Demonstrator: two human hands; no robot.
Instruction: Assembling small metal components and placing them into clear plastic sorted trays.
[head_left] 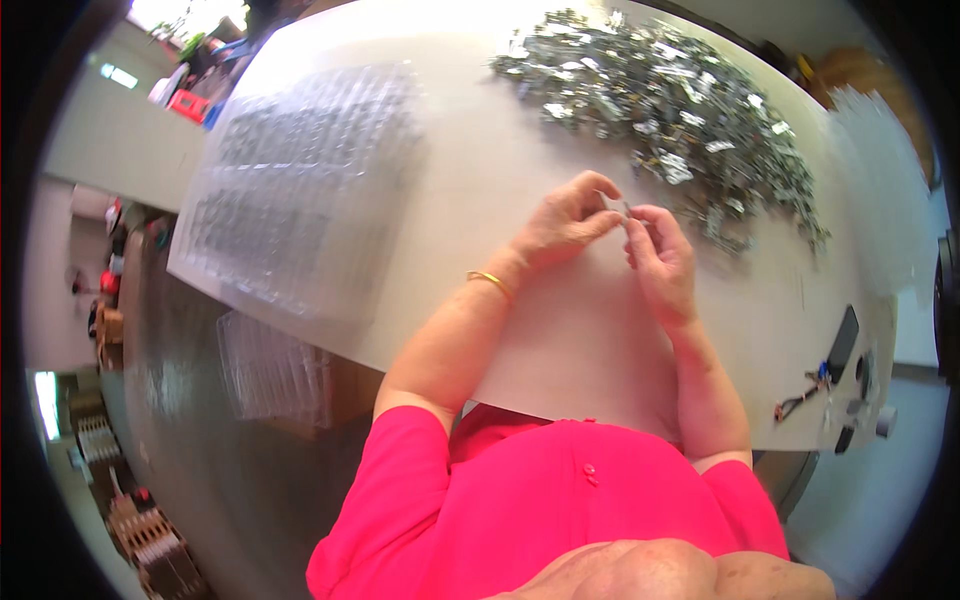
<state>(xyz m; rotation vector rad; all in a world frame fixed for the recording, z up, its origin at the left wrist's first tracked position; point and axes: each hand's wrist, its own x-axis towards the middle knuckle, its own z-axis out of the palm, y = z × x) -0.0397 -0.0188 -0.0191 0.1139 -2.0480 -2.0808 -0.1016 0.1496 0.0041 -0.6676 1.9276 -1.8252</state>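
Over the middle of the pale table [480, 370], my two hands meet fingertip to fingertip. A small metal part [627, 209] sits between them, too tiny for its exact kind to show. My right hand [664, 262] pinches it between thumb and curled fingers. From the other side, the bent index finger and thumb of my left hand [568, 222] close in on the same part. Just beyond the hands spreads a large heap of small silvery metal parts [640, 90], its near edge close to my right fingers.
Clear plastic trays [300, 170] with rows of compartments cover the table's left side. Another clear tray [270, 365] sits lower, beside the table edge. At the right lie a dark flat object [843, 342] and keys [800, 397]. Clear plastic sheeting [880, 190] hangs at the far right.
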